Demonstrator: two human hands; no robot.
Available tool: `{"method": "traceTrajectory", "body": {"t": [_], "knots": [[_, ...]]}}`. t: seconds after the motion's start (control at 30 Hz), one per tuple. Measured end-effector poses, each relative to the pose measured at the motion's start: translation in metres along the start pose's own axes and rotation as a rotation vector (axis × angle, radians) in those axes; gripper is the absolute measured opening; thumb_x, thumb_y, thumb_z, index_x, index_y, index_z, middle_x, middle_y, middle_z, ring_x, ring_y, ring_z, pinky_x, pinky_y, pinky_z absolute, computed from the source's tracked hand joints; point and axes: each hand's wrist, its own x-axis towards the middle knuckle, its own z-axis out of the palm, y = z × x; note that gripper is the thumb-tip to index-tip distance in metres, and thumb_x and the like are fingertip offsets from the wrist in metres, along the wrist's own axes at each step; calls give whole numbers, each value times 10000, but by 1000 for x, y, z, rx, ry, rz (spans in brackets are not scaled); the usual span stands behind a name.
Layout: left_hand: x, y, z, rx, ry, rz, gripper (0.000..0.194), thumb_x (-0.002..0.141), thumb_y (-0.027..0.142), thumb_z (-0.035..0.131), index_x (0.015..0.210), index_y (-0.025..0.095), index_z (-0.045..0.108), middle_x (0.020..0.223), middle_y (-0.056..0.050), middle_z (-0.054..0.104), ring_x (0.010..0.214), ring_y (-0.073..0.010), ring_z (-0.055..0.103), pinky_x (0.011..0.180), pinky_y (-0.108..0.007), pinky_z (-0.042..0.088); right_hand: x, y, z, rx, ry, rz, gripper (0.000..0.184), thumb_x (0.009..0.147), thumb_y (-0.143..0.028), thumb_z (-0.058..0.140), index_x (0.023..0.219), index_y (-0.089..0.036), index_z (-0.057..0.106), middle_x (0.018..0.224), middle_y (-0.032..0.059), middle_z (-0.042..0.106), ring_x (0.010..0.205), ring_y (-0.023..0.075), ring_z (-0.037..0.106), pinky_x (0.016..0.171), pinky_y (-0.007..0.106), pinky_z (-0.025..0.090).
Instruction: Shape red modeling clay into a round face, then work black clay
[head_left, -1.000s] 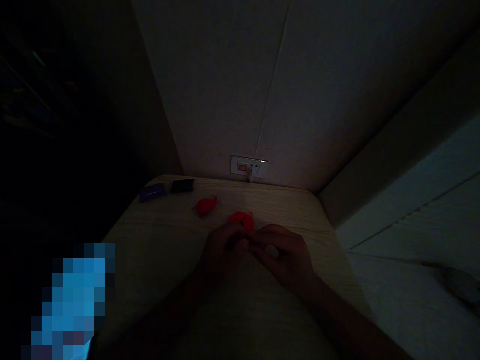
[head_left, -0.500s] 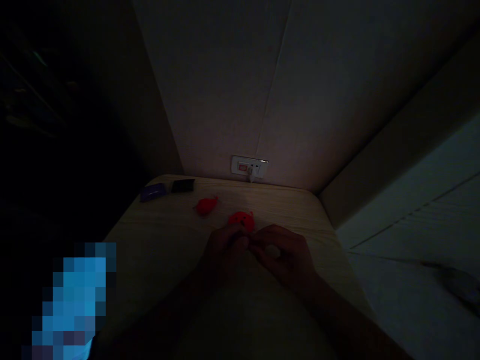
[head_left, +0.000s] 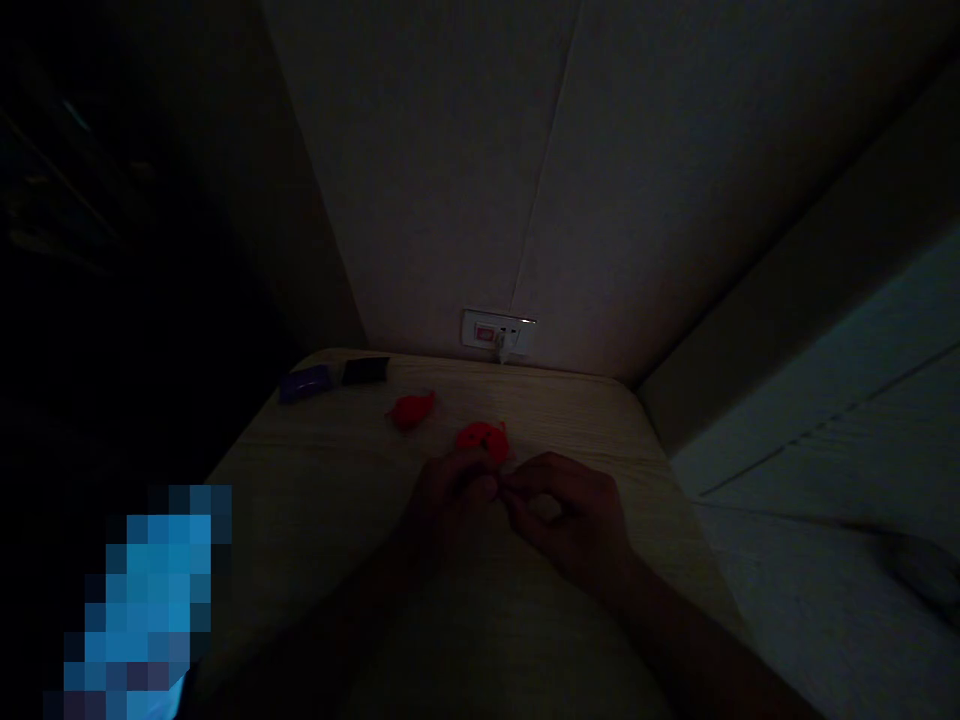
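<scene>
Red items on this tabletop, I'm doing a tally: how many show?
2. One red item lies left of centre; the second red item is right of it, just beyond the left hand, which may be hiding others.

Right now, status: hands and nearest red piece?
Left hand and right hand close together; grip too dark to read. Nearest red piece just beyond, partly hidden. Other red piece farther left.

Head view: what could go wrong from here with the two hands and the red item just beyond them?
1. The light is dim, and I cannot make out what, if anything, is between the fingertips of the left hand and right hand; a small piece might slip unnoticed.
2. The nearer red item is partly hidden by the left hand, so a finger could nudge it.
</scene>
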Motion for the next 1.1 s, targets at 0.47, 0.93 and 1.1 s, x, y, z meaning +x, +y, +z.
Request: {"method": "traceTrajectory", "body": {"t": [0.47,0.93,1.1], "knots": [[4,1,-1,-71,-40,-117,196,709,375,651,695,181,663,618,10,569,629,-162,509,613,-298,387,0,-4,-3,-54,-3,-58,197,851,-78,680,966,-235,711,818,37,748,692,167,702,623,283,598],[7,4,-8,-350,-64,-74,237,679,406,648,615,185,590,561,0,515,533,-128,409,514,-280,281,0,6,-5,-95,43,87,84,866,-145,687,872,-225,711,759,23,725,653,162,674,618,287,573],[9,4,-14,-442,80,-30,203,680,395,610,644,198,578,595,-8,536,551,-151,471,516,-293,336,0,13,-5,68,116,324,77,908,-231,694,965,-207,741,773,41,759,630,159,702,574,256,578]]}}
